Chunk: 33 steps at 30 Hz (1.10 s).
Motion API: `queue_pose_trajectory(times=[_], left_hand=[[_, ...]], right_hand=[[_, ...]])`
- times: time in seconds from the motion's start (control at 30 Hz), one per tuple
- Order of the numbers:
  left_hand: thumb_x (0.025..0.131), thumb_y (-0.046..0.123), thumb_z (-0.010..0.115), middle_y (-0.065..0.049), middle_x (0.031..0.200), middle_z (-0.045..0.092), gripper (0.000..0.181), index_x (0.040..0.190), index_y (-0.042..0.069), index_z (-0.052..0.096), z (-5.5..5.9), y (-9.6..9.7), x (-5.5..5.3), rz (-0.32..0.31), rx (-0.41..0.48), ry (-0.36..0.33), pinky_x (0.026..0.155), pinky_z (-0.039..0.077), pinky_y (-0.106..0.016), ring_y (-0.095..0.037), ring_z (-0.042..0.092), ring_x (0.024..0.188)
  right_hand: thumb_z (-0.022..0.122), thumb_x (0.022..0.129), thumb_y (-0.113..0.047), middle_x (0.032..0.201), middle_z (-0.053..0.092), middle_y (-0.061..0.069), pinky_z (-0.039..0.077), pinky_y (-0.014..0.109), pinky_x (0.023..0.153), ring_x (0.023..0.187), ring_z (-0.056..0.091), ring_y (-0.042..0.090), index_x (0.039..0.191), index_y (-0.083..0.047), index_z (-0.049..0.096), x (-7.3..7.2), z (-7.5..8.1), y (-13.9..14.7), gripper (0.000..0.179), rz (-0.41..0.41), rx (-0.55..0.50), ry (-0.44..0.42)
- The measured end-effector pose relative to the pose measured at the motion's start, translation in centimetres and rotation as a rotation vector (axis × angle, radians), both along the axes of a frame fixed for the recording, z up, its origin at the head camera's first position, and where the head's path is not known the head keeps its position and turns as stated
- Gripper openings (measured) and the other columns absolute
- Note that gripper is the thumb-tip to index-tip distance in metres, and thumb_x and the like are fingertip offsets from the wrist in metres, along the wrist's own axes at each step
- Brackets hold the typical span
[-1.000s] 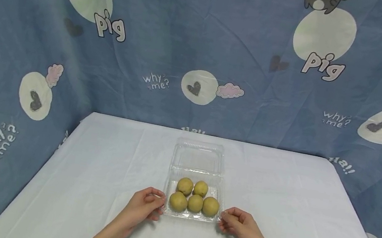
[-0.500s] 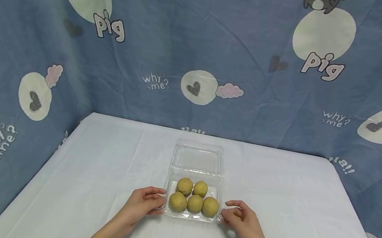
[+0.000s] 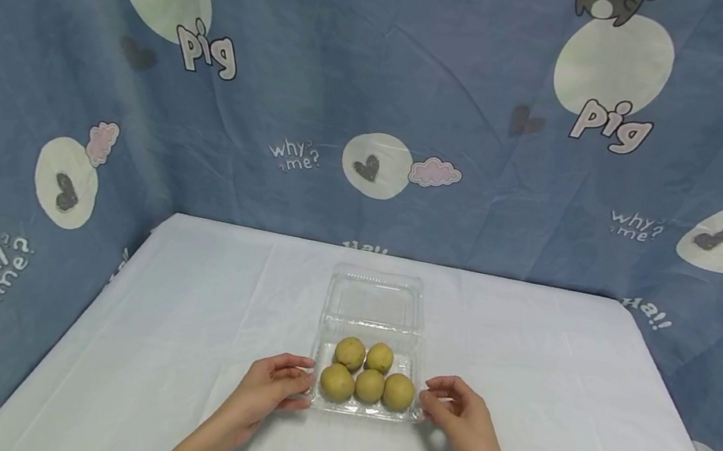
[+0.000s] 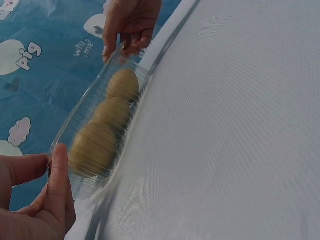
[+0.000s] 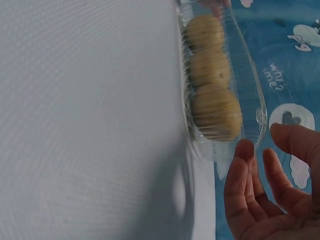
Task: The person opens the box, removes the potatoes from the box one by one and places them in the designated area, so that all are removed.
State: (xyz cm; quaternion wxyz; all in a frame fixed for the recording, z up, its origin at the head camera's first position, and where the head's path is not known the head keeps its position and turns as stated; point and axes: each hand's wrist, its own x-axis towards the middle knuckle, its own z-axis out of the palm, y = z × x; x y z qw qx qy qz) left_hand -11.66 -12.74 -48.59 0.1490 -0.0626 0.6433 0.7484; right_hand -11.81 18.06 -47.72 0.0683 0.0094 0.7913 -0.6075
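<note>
A hinged clear plastic container sits on the white cloth, its lid folded back away from me. Several round yellow-brown fruits lie in its base, two behind and the others in a front row. My left hand pinches the left side of the rim, a digit to either side of it in the left wrist view. At the opposite side is my right hand. Its fingertips are right at the container's corner, while another digit stands a little away from the rim in the right wrist view.
The white-covered table spreads out around the container. Behind and beside it hangs a blue curtain with pig, heart and cloud prints. The table's far edge runs just beyond the lid.
The right hand's index finger lifts and straightens away from the container's side, then bends back slightly. The left fingers shift a little on the rim. Container and fruits stay nearly in place.
</note>
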Motion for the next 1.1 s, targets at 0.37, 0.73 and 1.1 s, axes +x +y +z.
queue_pose_trajectory(times=[0.37,0.73,1.1], left_hand=[[0.090,0.002,0.068,-0.005,0.088,0.060,0.040,0.124,-0.013,0.052,0.1,0.1,0.0,0.014,0.013,-0.006,0.075,0.061,-0.033,-0.015,0.059,0.083],[0.091,0.002,0.067,-0.006,0.088,0.059,0.040,0.124,-0.013,0.052,0.0,0.1,0.0,0.015,0.010,-0.006,0.074,0.061,-0.034,-0.015,0.059,0.083],[0.090,0.003,0.068,-0.006,0.090,0.060,0.041,0.124,-0.013,0.052,-0.2,0.0,0.0,0.009,0.004,-0.008,0.075,0.061,-0.033,-0.016,0.060,0.084]], right_hand=[[0.077,0.086,-0.015,0.095,0.069,0.001,0.056,0.023,0.067,0.080,0.065,0.014,0.101,-0.008,0.069,-0.1,0.4,-0.6,0.018,-0.062,0.239,0.174],[0.080,0.081,-0.008,0.094,0.069,-0.002,0.058,0.027,0.066,0.081,0.065,0.015,0.098,-0.010,0.072,0.0,0.5,-1.0,0.019,-0.034,0.376,0.422],[0.083,0.078,-0.009,0.089,0.068,-0.006,0.058,0.032,0.070,0.085,0.064,0.014,0.095,-0.011,0.075,0.0,0.4,-1.4,0.019,0.001,0.566,0.644]])
